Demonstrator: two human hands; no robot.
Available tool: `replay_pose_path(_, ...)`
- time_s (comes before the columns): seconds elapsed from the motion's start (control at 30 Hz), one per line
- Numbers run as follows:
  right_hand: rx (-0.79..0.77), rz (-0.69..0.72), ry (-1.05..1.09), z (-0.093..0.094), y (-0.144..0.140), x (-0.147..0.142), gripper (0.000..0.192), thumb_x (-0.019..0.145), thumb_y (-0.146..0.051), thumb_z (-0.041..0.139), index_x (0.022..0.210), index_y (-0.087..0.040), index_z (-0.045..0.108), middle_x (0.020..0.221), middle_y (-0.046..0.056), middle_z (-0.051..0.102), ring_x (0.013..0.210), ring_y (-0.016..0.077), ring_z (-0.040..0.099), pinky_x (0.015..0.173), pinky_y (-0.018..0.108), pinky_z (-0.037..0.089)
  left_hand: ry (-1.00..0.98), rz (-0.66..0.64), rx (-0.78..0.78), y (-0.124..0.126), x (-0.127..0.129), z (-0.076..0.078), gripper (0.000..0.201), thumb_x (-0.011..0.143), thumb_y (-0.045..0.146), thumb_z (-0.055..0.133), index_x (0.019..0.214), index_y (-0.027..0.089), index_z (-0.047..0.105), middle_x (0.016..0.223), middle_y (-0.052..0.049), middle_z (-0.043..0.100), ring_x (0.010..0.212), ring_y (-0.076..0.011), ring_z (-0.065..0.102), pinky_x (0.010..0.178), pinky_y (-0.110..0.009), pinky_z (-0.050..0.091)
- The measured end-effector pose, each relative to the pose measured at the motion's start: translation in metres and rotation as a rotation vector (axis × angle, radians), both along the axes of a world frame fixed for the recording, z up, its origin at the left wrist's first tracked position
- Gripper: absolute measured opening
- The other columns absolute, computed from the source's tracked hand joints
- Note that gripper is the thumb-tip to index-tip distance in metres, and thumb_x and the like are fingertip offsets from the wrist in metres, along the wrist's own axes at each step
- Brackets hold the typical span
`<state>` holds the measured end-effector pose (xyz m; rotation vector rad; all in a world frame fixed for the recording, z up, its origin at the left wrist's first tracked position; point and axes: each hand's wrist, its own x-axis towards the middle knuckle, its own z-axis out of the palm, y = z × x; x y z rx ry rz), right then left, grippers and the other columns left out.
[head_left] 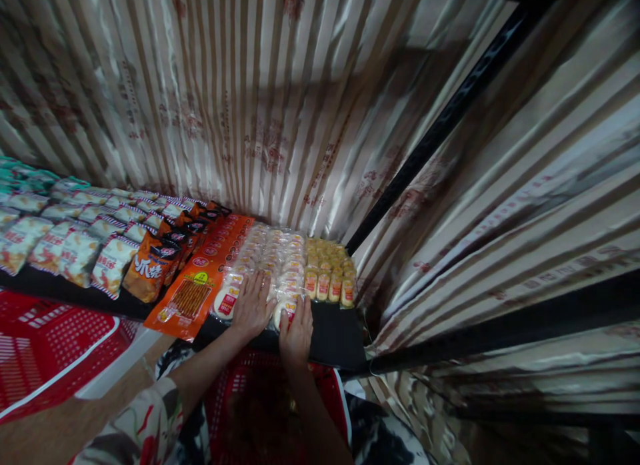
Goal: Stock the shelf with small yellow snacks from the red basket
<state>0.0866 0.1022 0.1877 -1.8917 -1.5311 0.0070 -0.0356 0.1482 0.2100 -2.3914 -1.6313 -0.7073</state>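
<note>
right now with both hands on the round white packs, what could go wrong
The front round white packs sit close to the shelf's front edge, so a pull by the left hand or right hand might drop one toward the red basket below.

The flat orange pack reaches that edge beside the left forearm, which could catch it.

A sideways push right might disturb the small yellow packs.

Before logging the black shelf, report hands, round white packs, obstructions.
Left hand, right hand: touching round white plastic-wrapped packs. Packs in rows on black shelf. Nothing visibly blocking.
</note>
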Motion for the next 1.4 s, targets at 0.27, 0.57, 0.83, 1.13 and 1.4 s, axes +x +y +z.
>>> replay_pose_path(0.27, 0.096, -0.006, -0.106, 0.008, 0.006, 0.006, 0.057, 0.092, -0.042, 0.027, 0.135, -0.006, 0.037, 0.144, 0.021, 0.030, 0.135, 0.0280, 0.021, 0.102, 0.047, 0.030, -0.015, 0.019, 0.022, -0.001, 0.002, 0.004, 0.054, 0.089, 0.039, 0.041, 0.135, 0.011, 0.040, 0.145, -0.016, 0.032, 0.138, -0.0280, 0.021, 0.111, -0.047, 0.018)
replay_pose_path(0.57, -0.200, 0.278, -0.289, 0.078, 0.102, 0.002, 0.050, 0.094, -0.031, 0.026, 0.138, -0.011, 0.038, 0.149, 0.011, 0.027, 0.139, 0.0227, 0.014, 0.111, 0.039, 0.015, -0.025, 0.099, -0.150, 0.073, 0.004, 0.041, 0.053, 0.090, 0.035, 0.034, 0.139, 0.014, 0.036, 0.148, -0.014, 0.028, 0.138, -0.0288, 0.019, 0.111, -0.050, 0.014)
replay_pose_path(0.83, -0.422, 0.315, -0.385, 0.074, 0.165, -0.009, 0.049, 0.094, -0.034, 0.027, 0.140, -0.023, 0.034, 0.151, 0.003, 0.022, 0.140, 0.0216, 0.008, 0.111, 0.042, 0.010, 0.062, 0.122, -0.292, 0.133, -0.002, 0.032, 0.054, 0.090, 0.034, 0.030, 0.142, 0.019, 0.031, 0.151, -0.010, 0.019, 0.140, -0.0296, 0.007, 0.110, -0.055, 0.006)
replay_pose_path(1.13, -0.424, 0.307, -0.366, 0.058, 0.167, -0.009, 0.051, 0.095, -0.037, 0.020, 0.143, -0.020, 0.028, 0.150, 0.001, 0.026, 0.139, 0.0238, 0.014, 0.111, 0.042, 0.008, 0.079, 0.120, -0.442, 0.133, -0.003, 0.031, 0.054, 0.090, 0.035, 0.029, 0.142, 0.021, 0.030, 0.151, -0.010, 0.020, 0.139, -0.0305, 0.010, 0.109, -0.054, 0.007)
replay_pose_path(1.4, -0.405, 0.312, -0.354, 0.057, 0.164, -0.009, 0.052, 0.095, -0.036, 0.020, 0.143, -0.020, 0.027, 0.150, 0.001, 0.024, 0.139, 0.0233, 0.014, 0.111, 0.041, 0.007, 0.067, 0.119, -0.442, 0.134, -0.003, 0.026, 0.054, 0.091, 0.036, 0.029, 0.142, 0.022, 0.028, 0.151, -0.009, 0.018, 0.139, -0.0306, 0.008, 0.109, -0.055, 0.009)
